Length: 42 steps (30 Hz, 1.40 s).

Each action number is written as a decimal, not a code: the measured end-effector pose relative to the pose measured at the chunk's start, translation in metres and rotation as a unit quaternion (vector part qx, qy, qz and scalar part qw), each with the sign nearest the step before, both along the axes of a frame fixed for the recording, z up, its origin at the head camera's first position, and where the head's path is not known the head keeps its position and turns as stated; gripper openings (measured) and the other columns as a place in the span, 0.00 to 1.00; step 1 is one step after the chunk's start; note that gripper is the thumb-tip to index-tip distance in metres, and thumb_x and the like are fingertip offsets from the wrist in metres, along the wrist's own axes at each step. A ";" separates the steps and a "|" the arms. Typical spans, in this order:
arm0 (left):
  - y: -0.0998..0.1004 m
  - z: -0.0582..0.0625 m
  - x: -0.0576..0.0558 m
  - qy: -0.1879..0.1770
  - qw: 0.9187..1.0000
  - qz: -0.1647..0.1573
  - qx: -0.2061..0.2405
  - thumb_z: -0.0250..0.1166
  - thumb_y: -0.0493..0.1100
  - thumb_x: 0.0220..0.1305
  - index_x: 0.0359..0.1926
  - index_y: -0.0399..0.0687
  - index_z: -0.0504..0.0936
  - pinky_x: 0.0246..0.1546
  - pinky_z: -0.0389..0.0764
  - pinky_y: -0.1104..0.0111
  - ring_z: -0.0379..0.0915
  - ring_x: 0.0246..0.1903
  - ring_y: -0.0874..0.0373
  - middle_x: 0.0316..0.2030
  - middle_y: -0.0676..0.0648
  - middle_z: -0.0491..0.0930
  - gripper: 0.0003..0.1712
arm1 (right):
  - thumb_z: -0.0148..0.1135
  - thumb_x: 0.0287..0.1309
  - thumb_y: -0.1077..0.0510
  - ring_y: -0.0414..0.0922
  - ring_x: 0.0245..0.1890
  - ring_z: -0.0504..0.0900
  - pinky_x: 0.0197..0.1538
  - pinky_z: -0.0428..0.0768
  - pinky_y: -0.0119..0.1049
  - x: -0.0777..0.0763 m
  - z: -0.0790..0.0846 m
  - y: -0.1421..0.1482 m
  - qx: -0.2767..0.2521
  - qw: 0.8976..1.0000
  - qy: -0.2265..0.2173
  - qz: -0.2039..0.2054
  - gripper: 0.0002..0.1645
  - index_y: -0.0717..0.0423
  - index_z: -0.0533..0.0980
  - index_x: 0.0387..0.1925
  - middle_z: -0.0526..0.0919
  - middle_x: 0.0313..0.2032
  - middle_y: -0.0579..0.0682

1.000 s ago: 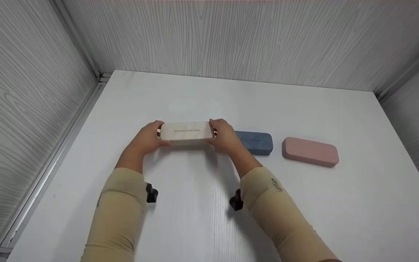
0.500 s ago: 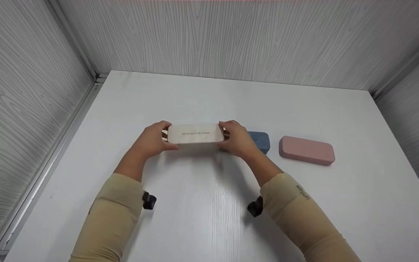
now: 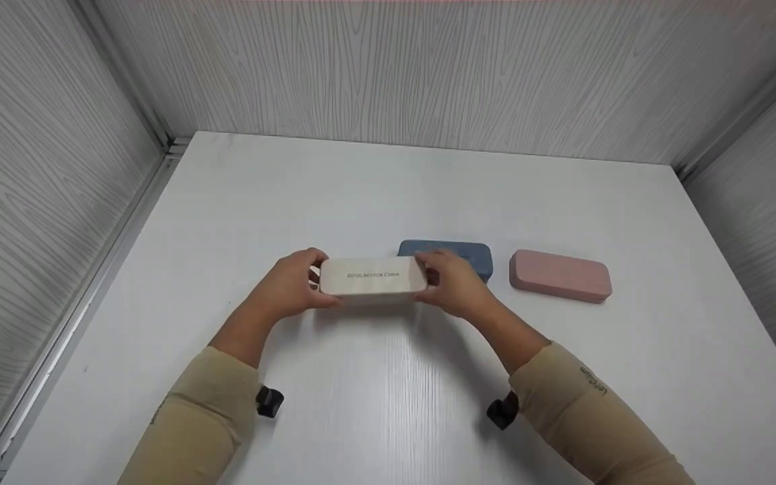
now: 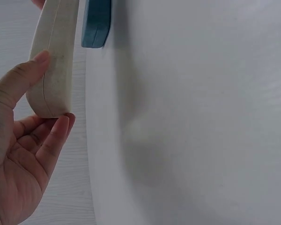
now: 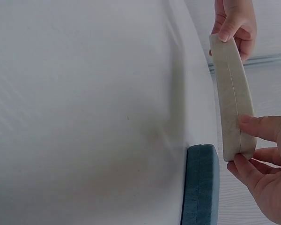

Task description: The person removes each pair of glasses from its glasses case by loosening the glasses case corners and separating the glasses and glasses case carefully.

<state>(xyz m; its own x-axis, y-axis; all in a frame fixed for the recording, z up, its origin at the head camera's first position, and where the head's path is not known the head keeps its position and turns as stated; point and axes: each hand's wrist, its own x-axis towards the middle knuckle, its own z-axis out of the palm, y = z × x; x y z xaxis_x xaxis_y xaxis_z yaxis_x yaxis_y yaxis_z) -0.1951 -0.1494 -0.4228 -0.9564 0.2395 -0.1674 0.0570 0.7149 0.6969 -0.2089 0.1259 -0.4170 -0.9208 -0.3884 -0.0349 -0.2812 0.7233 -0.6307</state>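
Note:
A cream glasses case (image 3: pixel 373 277) with printed lettering on its lid is held level between both hands, raised over the table as its shadow shows. My left hand (image 3: pixel 292 286) grips one end, thumb on the near side; in the left wrist view the thumb lies across the seam (image 4: pixel 50 89). At the other end my right hand (image 3: pixel 457 286) pinches the case between thumb and fingers. Just behind, a blue glasses case (image 3: pixel 445 248) lies on the table, partly covered by the cream case and the right hand. To its right rests a pink glasses case (image 3: pixel 560 275), slightly angled.
The white table (image 3: pixel 361 188) ends at a grey wood-grain panel (image 3: pixel 428 74) at the back, with similar panels left and right. Each sleeved forearm carries a small black camera, one by the left wrist (image 3: pixel 269 401) and one by the right (image 3: pixel 502 411).
Both hands have brought the cream case nearer to the body and somewhat to the right. More of the blue case's left end now shows. The blue and pink cases stay on the table.

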 end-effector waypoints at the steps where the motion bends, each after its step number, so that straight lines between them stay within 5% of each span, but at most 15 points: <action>1: 0.001 -0.002 0.002 0.000 1.000 0.000 -0.002 0.76 0.50 0.39 0.53 0.44 0.68 0.45 0.74 0.61 0.72 0.45 0.53 0.45 0.48 0.73 0.40 | 0.74 0.40 0.59 0.47 0.51 0.75 0.50 0.75 0.34 0.002 -0.001 0.001 0.000 1.000 -0.002 -0.001 0.44 0.61 0.66 0.61 0.71 0.53 0.56; 10: 0.005 -0.017 0.015 -0.009 1.000 -0.009 -0.005 0.77 0.49 0.37 0.50 0.43 0.68 0.45 0.75 0.63 0.72 0.43 0.55 0.43 0.47 0.73 0.39 | 0.72 0.41 0.64 0.48 0.51 0.75 0.49 0.76 0.32 0.015 -0.014 0.005 -0.016 0.999 -0.030 0.005 0.42 0.62 0.66 0.61 0.70 0.51 0.55; 17: 0.010 -0.026 0.015 -0.005 0.999 -0.025 -0.028 0.77 0.52 0.36 0.51 0.42 0.69 0.46 0.74 0.62 0.71 0.43 0.54 0.42 0.47 0.73 0.41 | 0.73 0.39 0.63 0.47 0.52 0.74 0.51 0.75 0.33 0.018 -0.021 0.007 0.014 0.999 -0.035 -0.008 0.42 0.62 0.67 0.60 0.71 0.51 0.55; 32: 0.012 -0.041 0.013 0.036 0.996 -0.068 -0.051 0.78 0.51 0.35 0.51 0.42 0.69 0.37 0.68 0.66 0.64 0.35 0.57 0.36 0.50 0.69 0.42 | 0.74 0.40 0.51 0.46 0.48 0.74 0.51 0.74 0.35 0.019 -0.033 0.011 0.095 0.995 0.029 0.033 0.42 0.64 0.69 0.57 0.72 0.49 0.54; 42: 0.010 -0.043 0.011 0.047 0.991 -0.115 -0.046 0.77 0.49 0.37 0.63 0.39 0.61 0.58 0.63 0.61 0.64 0.51 0.54 0.53 0.45 0.67 0.53 | 0.72 0.42 0.51 0.47 0.54 0.71 0.58 0.69 0.38 0.018 -0.027 0.005 0.135 0.987 0.036 0.077 0.43 0.62 0.66 0.60 0.70 0.55 0.55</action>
<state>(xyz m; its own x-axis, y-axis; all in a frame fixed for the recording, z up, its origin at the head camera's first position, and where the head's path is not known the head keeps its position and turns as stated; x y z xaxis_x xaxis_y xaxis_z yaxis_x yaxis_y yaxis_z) -0.1841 -0.1398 -0.4659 -0.8906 0.4411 -0.1106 0.2879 0.7350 0.6139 -0.1910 0.1308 -0.4438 -0.8553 -0.5099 -0.0927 -0.4384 0.8073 -0.3950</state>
